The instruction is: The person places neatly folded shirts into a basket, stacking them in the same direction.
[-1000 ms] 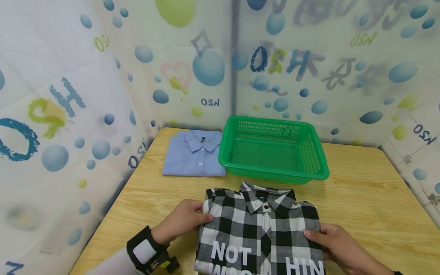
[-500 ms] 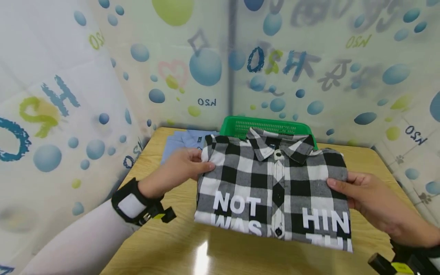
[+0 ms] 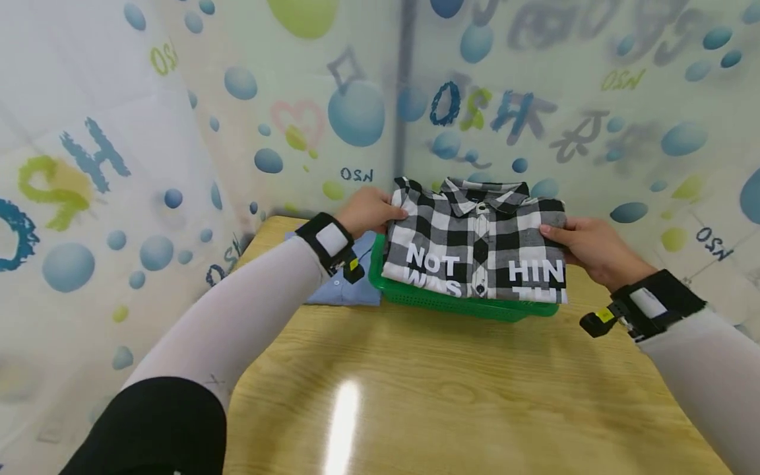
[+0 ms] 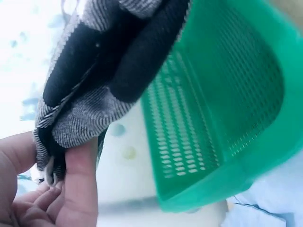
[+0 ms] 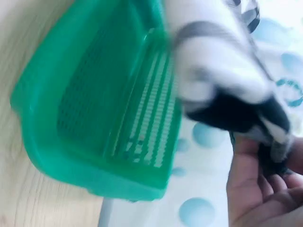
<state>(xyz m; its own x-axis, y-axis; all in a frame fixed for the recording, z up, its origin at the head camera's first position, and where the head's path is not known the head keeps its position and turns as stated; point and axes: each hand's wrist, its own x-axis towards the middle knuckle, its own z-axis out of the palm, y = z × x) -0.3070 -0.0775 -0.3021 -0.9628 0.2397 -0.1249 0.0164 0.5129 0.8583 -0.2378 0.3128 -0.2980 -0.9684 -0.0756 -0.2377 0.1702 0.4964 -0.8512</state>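
A folded black-and-white checked shirt with white lettering hangs over the green plastic basket. My left hand pinches its left edge between thumb and fingers. At the right edge, my right hand grips the cloth the same way. In the left wrist view the shirt's folded layers stand above the basket, apart from its floor. From the right wrist, the basket shows its inside beneath the blurred shirt. The checked shirt covers most of the basket in the head view.
A folded light blue shirt lies on the wooden table left of the basket, partly behind my left wrist. A patterned curtain of bubbles and letters rises behind the table and along its sides.
Both hands have lifted the checked shirt off the table and carried it forward, away from me, until it is over the basket. The blue shirt and basket have stayed put.
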